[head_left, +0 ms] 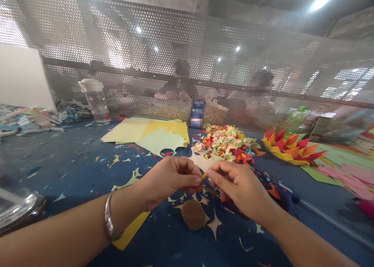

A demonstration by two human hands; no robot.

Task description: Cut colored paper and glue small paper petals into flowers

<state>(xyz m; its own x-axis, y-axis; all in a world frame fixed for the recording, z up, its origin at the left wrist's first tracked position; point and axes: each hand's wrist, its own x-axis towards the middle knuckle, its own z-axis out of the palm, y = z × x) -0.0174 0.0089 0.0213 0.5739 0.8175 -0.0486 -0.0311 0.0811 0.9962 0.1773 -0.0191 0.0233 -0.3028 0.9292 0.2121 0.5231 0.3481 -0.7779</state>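
Between the fingertips of both hands is a small yellow piece of paper (pixel 204 175), its shape mostly covered by my fingers. My left hand (pixel 175 177), with a silver bangle on the wrist, pinches it from the left. From the right, my right hand (pixel 233 181) pinches its other end. Below the hands lies a round brown disc (pixel 193 215) on the dark blue tabletop, with star-shaped paper offcuts (pixel 214 225) around it. Just beyond the hands rests a pale green sheet (pixel 162 140) with scalloped cut edges.
Behind the hands are a heap of small folded paper pieces (pixel 229 140), a phone (pixel 197 113) standing upright and yellow sheets (pixel 125 130). A red-orange folded-paper piece (pixel 290 146) sits right. A clear bottle (pixel 96 101) stands left, before a perforated metal screen (pixel 131 64); people sit beyond it.
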